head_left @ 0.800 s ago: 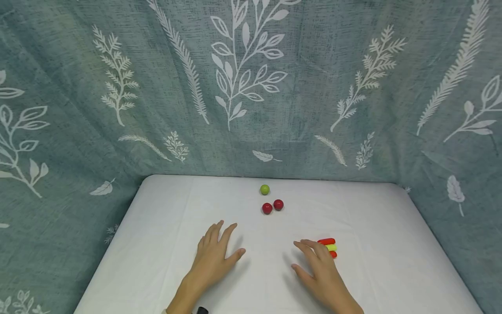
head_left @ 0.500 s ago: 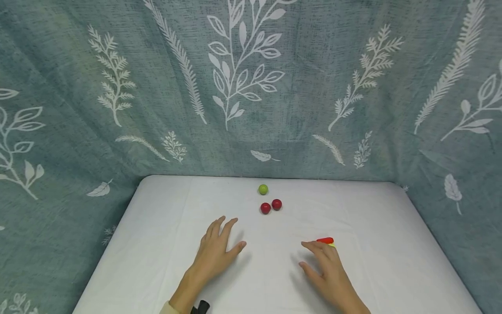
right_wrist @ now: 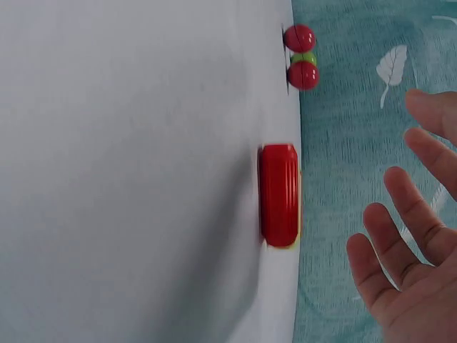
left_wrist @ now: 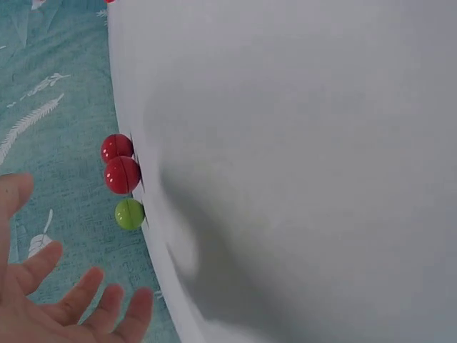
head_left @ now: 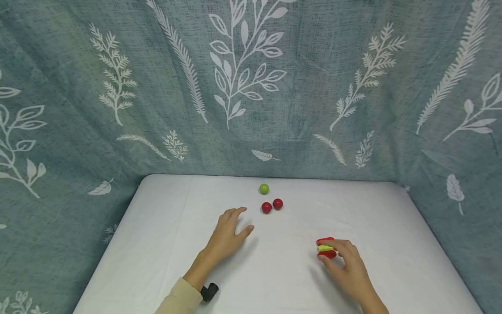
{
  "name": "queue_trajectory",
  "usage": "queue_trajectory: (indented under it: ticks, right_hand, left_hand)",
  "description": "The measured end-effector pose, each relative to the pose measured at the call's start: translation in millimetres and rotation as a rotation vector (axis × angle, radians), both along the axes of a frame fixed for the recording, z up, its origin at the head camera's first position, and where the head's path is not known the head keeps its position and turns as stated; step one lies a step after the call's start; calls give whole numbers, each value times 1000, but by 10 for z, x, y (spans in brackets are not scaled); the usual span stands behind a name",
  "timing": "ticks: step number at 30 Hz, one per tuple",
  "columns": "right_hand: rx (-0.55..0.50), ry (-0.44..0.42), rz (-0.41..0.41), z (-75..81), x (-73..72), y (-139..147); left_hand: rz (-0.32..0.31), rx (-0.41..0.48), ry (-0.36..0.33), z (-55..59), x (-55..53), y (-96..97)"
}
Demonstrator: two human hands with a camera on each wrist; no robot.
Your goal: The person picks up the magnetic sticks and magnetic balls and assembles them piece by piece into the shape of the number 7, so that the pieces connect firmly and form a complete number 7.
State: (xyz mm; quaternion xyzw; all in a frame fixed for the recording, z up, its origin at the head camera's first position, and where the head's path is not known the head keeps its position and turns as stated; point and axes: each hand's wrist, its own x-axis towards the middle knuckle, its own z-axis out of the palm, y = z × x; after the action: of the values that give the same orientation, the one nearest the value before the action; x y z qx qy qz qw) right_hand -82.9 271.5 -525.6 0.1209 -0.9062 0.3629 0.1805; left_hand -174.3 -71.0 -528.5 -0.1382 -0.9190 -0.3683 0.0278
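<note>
My left hand [head_left: 227,235] hovers over the white table with fingers spread, nearest to two shiny red balls [head_left: 266,208] and a green ball [head_left: 264,189] behind them. A seam line runs round each ball in the left wrist view. My right hand [head_left: 350,267] hangs with thumb and fingers apart around the near side of two short red ribbed cylinders [head_left: 327,254] with a yellow-green one [head_left: 324,248] between them. In the right wrist view the fingers stand away from the nearest red cylinder [right_wrist: 279,194]. Both hands hold nothing.
A white cloth covers the table [head_left: 188,196]. Blue-green leaf-print fabric [head_left: 251,148] hangs behind it and at both sides. A black device [head_left: 209,291] is strapped at my left wrist, by a beige sleeve [head_left: 181,296].
My left hand has moved forward and right, closer to the red balls. My right hand has shifted right, uncovering more of the cylinders. Balls and cylinders stay put.
</note>
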Motion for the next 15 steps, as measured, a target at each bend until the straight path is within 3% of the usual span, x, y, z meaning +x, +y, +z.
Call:
queue_trajectory:
  ticks: [15]
  right_hand:
    - [36, -212, -90, -91, -75, 346]
  left_hand:
    - [-67, 128, -96, -115, -476, 293]
